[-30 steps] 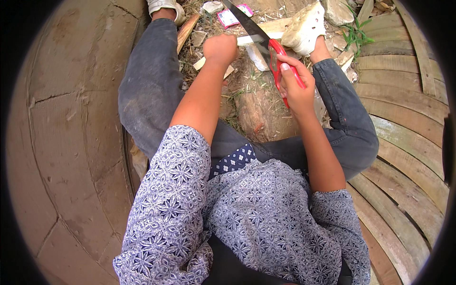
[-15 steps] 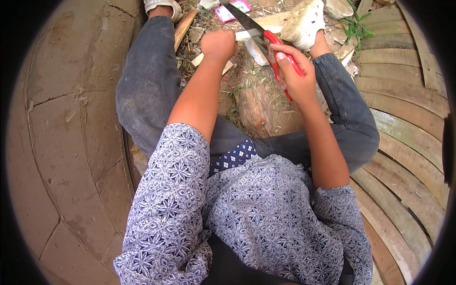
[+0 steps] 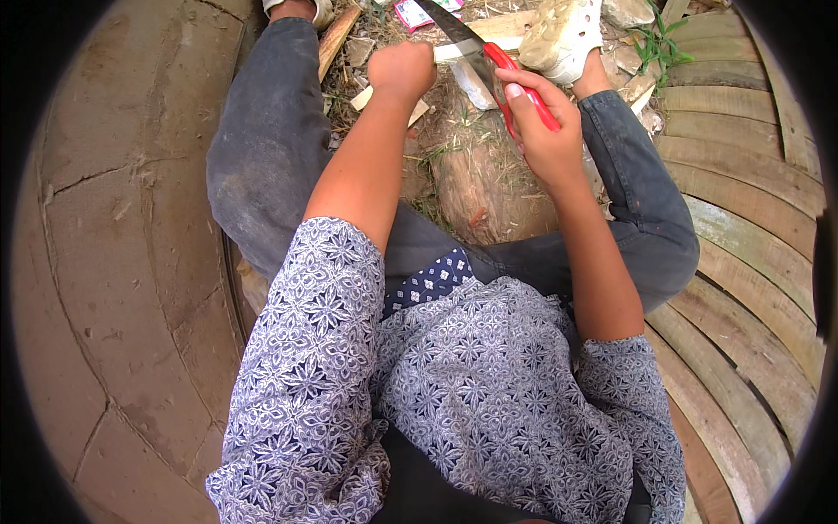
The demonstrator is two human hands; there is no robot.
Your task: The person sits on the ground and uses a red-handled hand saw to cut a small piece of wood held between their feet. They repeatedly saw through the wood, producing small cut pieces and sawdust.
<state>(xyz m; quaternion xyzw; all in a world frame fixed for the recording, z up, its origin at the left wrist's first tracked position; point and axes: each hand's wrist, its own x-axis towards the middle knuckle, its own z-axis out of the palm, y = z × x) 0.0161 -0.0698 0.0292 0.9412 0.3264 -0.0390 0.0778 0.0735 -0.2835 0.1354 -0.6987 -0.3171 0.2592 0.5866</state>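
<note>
My right hand [image 3: 543, 113] is closed around the red handle [image 3: 502, 57] of a hand saw. The saw's dark blade [image 3: 447, 22] slants away to the upper left and crosses a pale wooden strip [image 3: 447, 52]. Whether its teeth are in the wood cannot be made out. My left hand [image 3: 401, 70] is closed in a fist at the strip's left end, just left of the blade, with its fingertips hidden. Toward the right, the wood runs to my light-coloured shoe [image 3: 563, 39].
A log [image 3: 476, 192] lies between my legs, with a whitish block [image 3: 473, 86] beyond it. Wood offcuts [image 3: 339, 42], stones and a pink packet [image 3: 423, 12] are scattered ahead. Wooden slats [image 3: 733, 148] extend along the right; a cracked brown surface [image 3: 122, 262] is on the left.
The saw and my right hand have shifted slightly forward, and the lower part of the handle shows less. My left hand keeps its place on the strip. The whole view has shifted a little.
</note>
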